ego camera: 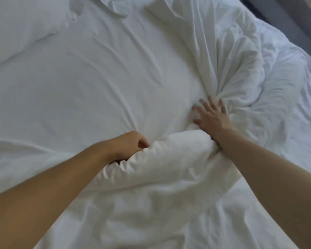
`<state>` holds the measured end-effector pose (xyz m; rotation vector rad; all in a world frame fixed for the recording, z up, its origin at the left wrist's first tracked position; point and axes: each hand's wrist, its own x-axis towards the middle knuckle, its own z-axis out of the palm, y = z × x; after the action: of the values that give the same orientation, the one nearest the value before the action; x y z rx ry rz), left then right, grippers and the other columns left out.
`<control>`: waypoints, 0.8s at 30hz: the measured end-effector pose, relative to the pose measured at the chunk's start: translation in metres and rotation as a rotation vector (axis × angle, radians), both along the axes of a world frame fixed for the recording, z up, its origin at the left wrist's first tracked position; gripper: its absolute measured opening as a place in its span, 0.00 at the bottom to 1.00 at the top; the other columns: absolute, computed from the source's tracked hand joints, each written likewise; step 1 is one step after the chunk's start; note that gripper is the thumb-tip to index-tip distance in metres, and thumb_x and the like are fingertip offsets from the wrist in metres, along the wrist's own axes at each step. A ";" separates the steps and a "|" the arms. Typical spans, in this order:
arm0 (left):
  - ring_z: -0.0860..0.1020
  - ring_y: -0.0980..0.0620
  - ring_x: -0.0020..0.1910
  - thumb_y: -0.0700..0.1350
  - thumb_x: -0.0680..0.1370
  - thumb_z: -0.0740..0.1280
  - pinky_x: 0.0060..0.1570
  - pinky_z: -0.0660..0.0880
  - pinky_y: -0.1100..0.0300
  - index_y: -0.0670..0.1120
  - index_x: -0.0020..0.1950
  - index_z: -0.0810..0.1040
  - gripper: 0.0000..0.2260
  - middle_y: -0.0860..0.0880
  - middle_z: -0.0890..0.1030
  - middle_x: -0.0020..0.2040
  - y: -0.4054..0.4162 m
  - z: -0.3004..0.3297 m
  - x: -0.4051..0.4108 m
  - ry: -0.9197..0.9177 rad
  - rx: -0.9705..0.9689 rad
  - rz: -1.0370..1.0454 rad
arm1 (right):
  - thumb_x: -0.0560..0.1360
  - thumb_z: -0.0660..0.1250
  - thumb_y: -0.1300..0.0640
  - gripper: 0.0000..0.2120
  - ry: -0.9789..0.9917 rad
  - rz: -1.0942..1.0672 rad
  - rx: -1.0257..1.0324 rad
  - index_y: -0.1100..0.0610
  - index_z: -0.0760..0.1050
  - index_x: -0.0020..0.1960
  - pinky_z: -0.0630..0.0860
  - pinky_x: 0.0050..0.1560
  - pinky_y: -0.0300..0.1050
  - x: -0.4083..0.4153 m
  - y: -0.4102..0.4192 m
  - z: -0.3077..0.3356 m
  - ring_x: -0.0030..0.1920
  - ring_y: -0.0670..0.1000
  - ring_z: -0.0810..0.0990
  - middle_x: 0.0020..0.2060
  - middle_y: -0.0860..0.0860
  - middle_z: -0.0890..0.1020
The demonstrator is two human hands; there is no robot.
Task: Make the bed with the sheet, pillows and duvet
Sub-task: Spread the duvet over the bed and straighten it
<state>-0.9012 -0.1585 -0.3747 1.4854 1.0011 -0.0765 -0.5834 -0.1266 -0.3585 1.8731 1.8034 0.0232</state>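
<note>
White sheet (pixel 90 83); left hand (pixel 127 147) fingertips duvet-hidden (pixel 169 159).

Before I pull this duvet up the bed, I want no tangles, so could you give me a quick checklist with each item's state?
1. Left hand grips the bunched white duvet edge: ok.
2. Right hand has a grip: not ok, fingers spread flat on the fabric.
3. Duvet lying flat: not ok, heaped and twisted at right.
4. White fitted sheet smooth: not ok, creased.
5. White pillow clear of the duvet: ok.
6. Duvet's far corners: cannot tell.
</note>
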 end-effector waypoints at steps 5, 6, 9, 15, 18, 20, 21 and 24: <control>0.82 0.51 0.46 0.54 0.75 0.69 0.50 0.79 0.54 0.43 0.48 0.83 0.13 0.49 0.84 0.46 -0.001 0.012 0.015 0.198 0.048 -0.311 | 0.73 0.68 0.34 0.38 -0.275 -0.148 -0.558 0.52 0.63 0.74 0.56 0.74 0.57 -0.016 0.035 0.035 0.72 0.54 0.70 0.71 0.52 0.72; 0.81 0.48 0.46 0.54 0.77 0.67 0.48 0.77 0.54 0.42 0.46 0.81 0.14 0.47 0.83 0.46 -0.005 0.015 0.019 0.219 0.061 -0.388 | 0.72 0.70 0.34 0.39 -0.441 -0.149 -0.699 0.51 0.63 0.75 0.57 0.74 0.57 -0.021 0.037 0.041 0.73 0.55 0.69 0.71 0.51 0.71; 0.79 0.45 0.57 0.52 0.81 0.62 0.53 0.73 0.55 0.40 0.58 0.79 0.16 0.42 0.80 0.60 -0.034 0.007 0.029 0.224 -0.054 -0.535 | 0.77 0.68 0.40 0.28 -0.613 -0.025 -0.813 0.51 0.71 0.72 0.59 0.74 0.59 -0.036 0.025 0.044 0.72 0.55 0.69 0.68 0.50 0.74; 0.81 0.45 0.54 0.68 0.75 0.62 0.45 0.71 0.57 0.52 0.54 0.79 0.22 0.49 0.83 0.54 -0.074 0.020 -0.001 0.268 0.206 0.040 | 0.79 0.64 0.54 0.09 -0.217 0.255 -0.129 0.55 0.80 0.54 0.67 0.61 0.55 -0.046 -0.004 0.064 0.62 0.57 0.73 0.56 0.51 0.76; 0.80 0.39 0.51 0.65 0.73 0.69 0.40 0.69 0.53 0.49 0.42 0.73 0.20 0.45 0.82 0.48 -0.005 0.077 -0.057 0.304 0.700 0.568 | 0.75 0.69 0.59 0.07 0.173 0.126 0.584 0.63 0.78 0.47 0.70 0.53 0.58 -0.067 0.045 0.122 0.56 0.63 0.76 0.52 0.60 0.77; 0.77 0.37 0.52 0.59 0.71 0.74 0.44 0.70 0.49 0.49 0.44 0.72 0.17 0.41 0.79 0.49 0.058 0.119 -0.097 0.276 0.968 0.860 | 0.75 0.66 0.58 0.07 0.309 0.032 0.901 0.61 0.78 0.49 0.68 0.57 0.55 -0.105 0.098 0.161 0.60 0.61 0.73 0.57 0.60 0.75; 0.75 0.37 0.54 0.56 0.72 0.74 0.48 0.70 0.46 0.47 0.46 0.73 0.16 0.40 0.78 0.51 0.085 0.135 -0.115 0.284 1.063 0.977 | 0.76 0.65 0.57 0.07 0.351 -0.001 0.962 0.59 0.78 0.51 0.68 0.59 0.54 -0.125 0.125 0.175 0.62 0.60 0.72 0.59 0.59 0.74; 0.73 0.38 0.56 0.47 0.74 0.62 0.53 0.68 0.44 0.44 0.54 0.71 0.11 0.40 0.76 0.54 0.122 0.127 -0.151 0.416 1.180 1.160 | 0.78 0.61 0.59 0.14 0.432 -0.039 0.674 0.54 0.79 0.60 0.69 0.66 0.57 -0.177 0.181 0.187 0.65 0.59 0.70 0.63 0.57 0.72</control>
<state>-1.0523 -0.0370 -0.2480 1.6266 2.3417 1.2682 -0.7608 0.0540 -0.1714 2.5293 2.2358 0.2602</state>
